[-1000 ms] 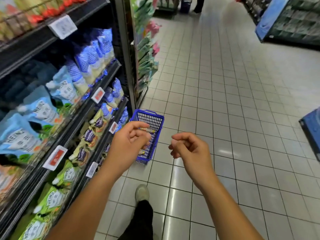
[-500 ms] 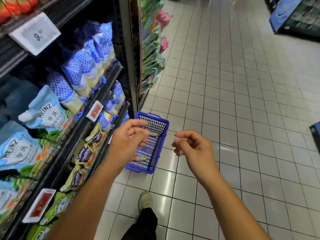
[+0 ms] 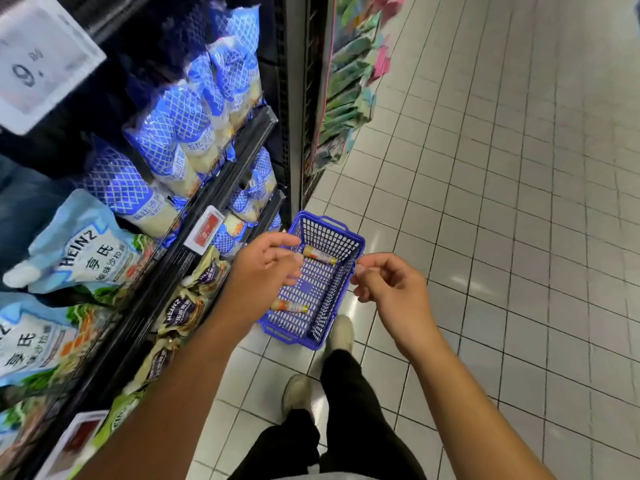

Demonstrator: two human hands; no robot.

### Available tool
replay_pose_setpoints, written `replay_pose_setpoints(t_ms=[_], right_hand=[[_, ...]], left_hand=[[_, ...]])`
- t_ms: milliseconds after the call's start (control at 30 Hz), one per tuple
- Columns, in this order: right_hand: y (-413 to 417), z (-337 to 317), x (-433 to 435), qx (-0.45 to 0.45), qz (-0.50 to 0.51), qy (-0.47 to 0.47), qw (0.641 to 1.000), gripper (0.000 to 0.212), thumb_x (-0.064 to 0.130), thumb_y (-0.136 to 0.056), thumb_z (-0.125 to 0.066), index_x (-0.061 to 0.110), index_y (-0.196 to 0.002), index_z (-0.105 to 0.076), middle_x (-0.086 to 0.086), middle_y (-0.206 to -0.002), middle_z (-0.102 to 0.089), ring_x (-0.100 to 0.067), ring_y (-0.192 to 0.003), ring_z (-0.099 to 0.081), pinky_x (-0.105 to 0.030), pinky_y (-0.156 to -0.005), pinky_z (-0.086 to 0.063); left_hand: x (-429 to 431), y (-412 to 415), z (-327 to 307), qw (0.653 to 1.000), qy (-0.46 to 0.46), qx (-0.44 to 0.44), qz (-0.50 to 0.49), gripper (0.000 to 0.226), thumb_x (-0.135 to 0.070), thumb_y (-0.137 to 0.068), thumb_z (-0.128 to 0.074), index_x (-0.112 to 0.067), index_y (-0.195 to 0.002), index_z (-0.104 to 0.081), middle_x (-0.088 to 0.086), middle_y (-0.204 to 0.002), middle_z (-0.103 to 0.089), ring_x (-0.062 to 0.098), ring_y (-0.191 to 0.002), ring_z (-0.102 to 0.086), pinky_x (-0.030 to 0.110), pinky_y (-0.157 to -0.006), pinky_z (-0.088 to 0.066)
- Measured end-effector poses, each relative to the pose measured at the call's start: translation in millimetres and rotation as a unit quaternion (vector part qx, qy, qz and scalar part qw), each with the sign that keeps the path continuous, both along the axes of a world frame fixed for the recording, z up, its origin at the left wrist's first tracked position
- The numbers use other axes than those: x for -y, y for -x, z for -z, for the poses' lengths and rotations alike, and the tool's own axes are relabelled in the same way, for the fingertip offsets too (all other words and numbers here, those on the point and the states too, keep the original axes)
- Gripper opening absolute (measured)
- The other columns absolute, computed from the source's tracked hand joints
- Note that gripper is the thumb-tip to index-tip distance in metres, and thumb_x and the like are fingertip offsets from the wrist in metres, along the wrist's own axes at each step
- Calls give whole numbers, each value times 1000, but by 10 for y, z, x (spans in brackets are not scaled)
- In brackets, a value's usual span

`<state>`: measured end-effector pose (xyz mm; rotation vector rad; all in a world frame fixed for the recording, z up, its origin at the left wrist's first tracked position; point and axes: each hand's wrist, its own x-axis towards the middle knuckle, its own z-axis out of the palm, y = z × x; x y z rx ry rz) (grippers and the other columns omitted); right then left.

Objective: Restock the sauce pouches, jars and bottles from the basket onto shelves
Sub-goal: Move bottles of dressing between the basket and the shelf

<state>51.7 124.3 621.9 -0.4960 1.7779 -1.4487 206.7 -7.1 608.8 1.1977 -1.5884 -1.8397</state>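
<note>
Two small sauce bottles are all that shows in the basket. The far bottle lies on its side against the basket's far wall, and the near bottle lies on its side toward the basket's near end. The basket stands on the tiled floor, just right of the foot of the shelves.

The left hand hangs above the basket's left rim with its fingers loosely curled and nothing in them. The right hand hangs beside the basket's right rim, thumb and forefinger close together, and it too looks empty.

Judging from this, the step in hand is the reach down for the next item, with the basket nearly emptied. The next move calls for bending lower, closing the fingers round one bottle across its body, and then finding its place on the shelves.

Left of the basket, the shelves hold blue-latticed pouches and pale blue Heinz pouches, with a red price tag on the rail between them.

The left hand covers part of the basket's left side, so more may lie under it. The bottle labels are too small to read. No shelf space for bottles is in view. Two shoes stand just behind the basket.
</note>
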Motion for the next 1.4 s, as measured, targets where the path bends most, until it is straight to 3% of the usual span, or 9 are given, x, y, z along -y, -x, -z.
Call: replay_pose_setpoints(t_ms=[233,367,567,700,833,1033,1167,1233,1400], right_hand=[[479,525,525,19,-52,-36,998,30,-2,-92,-59,22,-79,-71,0,-72,-69,-8,-60,-60,-19,-57,-51],[775,998,924,17,-88,-78,993,31,-2,-90,-59,24,-75,-70,-1,-70,-69,-9,-59,-60,-21,-55,-52],[1125,1915,1366,31,-120,-150,981,12,0,-92,-58,5,-87,-69,-8,-76,-65,-5,-57,-58,-20,-56,-51],[1267,2706,1602,36,-126,-186,974,16,-2,-91,-56,5,-83,-67,-8,-71,-64,-15,-60,-58,-32,-60,-52],[1321,3734,1825,74,-104,-212,969,25,-1,-93,-55,11,-72,-62,-6,-63,-60,-15,-52,-53,-28,-53,-48],[1295,5416,2111,281,-3,-282,917,16,10,-99,-51,12,-84,-57,-8,-73,-60,-15,-56,-52,-23,-52,-47],[1322,6408,2262,399,52,-287,869,27,15,-103,-42,13,-77,-48,-6,-71,-50,-15,-58,-43,-25,-58,-42],[1366,6842,2372,424,83,-283,856,31,18,-103,-41,15,-72,-44,-5,-68,-46,-16,-58,-42,-26,-59,-41],[1477,7591,2657,444,122,-267,847,30,29,-99,-51,14,-73,-45,-4,-69,-42,-15,-60,-43,-28,-72,-47]], left_hand=[[396,426,456,997,-52,52,-39,17,-16,-86,-68,-28,-99,-68,-2,-78,-74,12,-72,-69,35,-75,-60],[654,714,782,989,-111,76,-66,19,-9,-88,-67,-26,-96,-67,-4,-72,-73,9,-64,-64,26,-63,-57],[1042,996,1527,977,-146,127,-92,19,-4,-91,-63,-23,-94,-64,-6,-64,-67,8,-56,-59,24,-58,-53],[1158,1095,2408,966,-181,155,-97,20,2,-93,-59,-18,-93,-59,-4,-63,-62,3,-50,-55,21,-52,-50],[1214,1159,3582,957,-211,187,-67,23,4,-94,-55,-18,-92,-58,2,-73,-57,1,-50,-55,14,-44,-47],[1131,1159,5533,937,-163,307,33,27,16,-87,-56,0,-109,-52,8,-68,-48,4,-42,-53,12,-40,-38],[1075,999,6659,894,-72,408,172,43,3,-83,-68,3,-124,-54,26,-92,-62,30,-82,-58,34,-73,-45],[1056,916,7074,867,-24,432,246,44,-2,-83,-69,2,-125,-56,28,-106,-63,37,-96,-60,37,-79,-42],[1001,788,7678,692,164,540,450,51,-19,-77,-70,-21,-124,-50,11,-124,-51,36,-117,-52,46,-95,-46]])
